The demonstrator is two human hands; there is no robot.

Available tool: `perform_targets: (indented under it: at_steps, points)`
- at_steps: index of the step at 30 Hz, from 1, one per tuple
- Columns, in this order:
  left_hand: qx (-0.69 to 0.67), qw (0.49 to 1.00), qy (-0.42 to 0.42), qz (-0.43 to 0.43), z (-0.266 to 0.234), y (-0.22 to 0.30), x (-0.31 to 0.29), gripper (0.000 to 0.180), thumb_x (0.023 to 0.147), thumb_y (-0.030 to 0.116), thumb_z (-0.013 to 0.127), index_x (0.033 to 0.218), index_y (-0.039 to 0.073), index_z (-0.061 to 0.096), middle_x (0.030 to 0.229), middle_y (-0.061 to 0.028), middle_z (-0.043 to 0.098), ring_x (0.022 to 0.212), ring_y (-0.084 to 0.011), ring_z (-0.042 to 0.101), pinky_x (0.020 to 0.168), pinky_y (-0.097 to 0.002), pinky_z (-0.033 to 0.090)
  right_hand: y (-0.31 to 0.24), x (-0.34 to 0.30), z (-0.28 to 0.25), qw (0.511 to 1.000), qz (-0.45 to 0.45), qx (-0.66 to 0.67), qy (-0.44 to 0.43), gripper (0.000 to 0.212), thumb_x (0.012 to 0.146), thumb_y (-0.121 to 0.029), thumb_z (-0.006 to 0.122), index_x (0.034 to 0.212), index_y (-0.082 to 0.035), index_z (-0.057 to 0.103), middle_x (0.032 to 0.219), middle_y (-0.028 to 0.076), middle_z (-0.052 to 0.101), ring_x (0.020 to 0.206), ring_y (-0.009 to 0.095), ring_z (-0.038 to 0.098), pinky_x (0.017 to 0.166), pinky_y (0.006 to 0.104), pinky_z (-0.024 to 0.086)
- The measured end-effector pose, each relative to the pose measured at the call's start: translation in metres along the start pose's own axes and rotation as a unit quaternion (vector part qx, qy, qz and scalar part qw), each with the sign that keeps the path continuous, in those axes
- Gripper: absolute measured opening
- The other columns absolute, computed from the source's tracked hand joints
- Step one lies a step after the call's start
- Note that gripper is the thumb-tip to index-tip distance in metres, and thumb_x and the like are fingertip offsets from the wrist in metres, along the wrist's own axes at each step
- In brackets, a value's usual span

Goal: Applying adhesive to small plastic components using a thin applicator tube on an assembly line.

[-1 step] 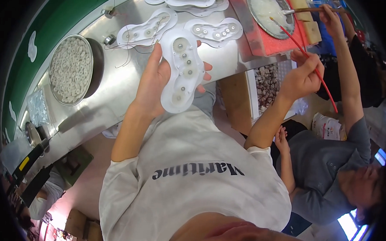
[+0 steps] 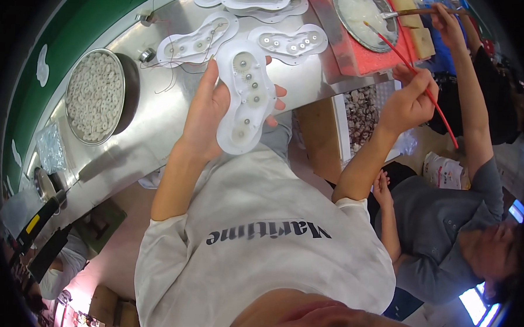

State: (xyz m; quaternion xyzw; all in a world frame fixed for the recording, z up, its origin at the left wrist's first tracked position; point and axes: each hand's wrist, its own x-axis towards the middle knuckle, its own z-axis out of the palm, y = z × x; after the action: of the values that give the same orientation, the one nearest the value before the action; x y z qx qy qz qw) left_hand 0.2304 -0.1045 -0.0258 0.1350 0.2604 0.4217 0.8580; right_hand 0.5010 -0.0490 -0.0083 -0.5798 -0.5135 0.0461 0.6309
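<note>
My left hand (image 2: 201, 111) is closed around a white plastic gear housing (image 2: 245, 108), thumb along its near-left edge and fingertips showing past its right edge; it sits to the right of the round metal bowl (image 2: 123, 99) of small white rings (image 2: 92, 95). The housing's open side faces up, a row of metal pins between pale discs at its two ends. My right hand (image 2: 410, 100), much farther right of the bowl, grips a slim red stick (image 2: 443, 119). Its orange tip is over a metal pan (image 2: 363, 44) of white paste (image 2: 356, 17), far to the bowl's right; I cannot tell whether it touches the paste. Just right of the bowl lies a small metal motor (image 2: 147, 55) with thin wires, and past that another housing (image 2: 191, 43). Well to the bowl's right, a co-worker's hand (image 2: 446, 26) holds a wooden-handled brush (image 2: 410, 13) at the same pan.
</note>
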Motion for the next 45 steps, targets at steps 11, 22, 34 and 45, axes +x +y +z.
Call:
perform_targets:
  at_steps: [11,22,34,45]
  points:
    - [-0.017,1.000,0.023,0.000,-0.008,-0.005,-0.003,0.074,0.095,0.058,0.014,0.135,0.001,0.038,0.111,-0.0209,0.059,0.097,-0.0273,0.060,0.077,-0.0371,0.051,0.010,0.012,0.006,0.998,0.023,-0.002,-0.052,0.028,0.097,-0.017,0.047,0.087,0.007,0.057,0.068,0.013,0.066,0.057,0.016,0.064,0.059,0.0265,0.054]
    - [-0.017,0.999,0.031,0.002,-0.016,-0.005,-0.006,0.075,0.095,0.058,0.016,0.135,-0.001,0.038,0.110,-0.0221,0.060,0.097,-0.0280,0.061,0.077,-0.0351,0.052,0.012,0.018,0.012,0.990,0.103,0.079,-0.049,0.032,0.098,-0.021,0.047,0.088,0.008,0.055,0.066,0.016,0.065,0.054,0.019,0.065,0.052,0.0277,0.055]
    - [-0.025,0.999,0.032,0.000,-0.013,-0.004,-0.005,0.073,0.095,0.057,0.017,0.134,-0.001,0.039,0.109,-0.0224,0.060,0.096,-0.0277,0.061,0.076,-0.0353,0.052,0.017,0.024,0.012,0.983,0.144,0.113,-0.020,0.035,0.098,-0.022,0.045,0.088,0.010,0.054,0.067,0.019,0.064,0.053,0.022,0.065,0.051,0.0287,0.056]
    - [-0.020,0.999,0.004,-0.025,0.001,-0.003,0.022,0.072,0.094,0.058,0.019,0.129,0.000,0.043,0.110,-0.0199,0.060,0.095,-0.0249,0.061,0.077,-0.0349,0.051,0.041,0.042,-0.006,0.966,0.199,0.161,0.048,0.032,0.097,-0.023,0.047,0.085,0.006,0.051,0.072,0.023,0.064,0.056,0.027,0.066,0.054,0.0327,0.058]
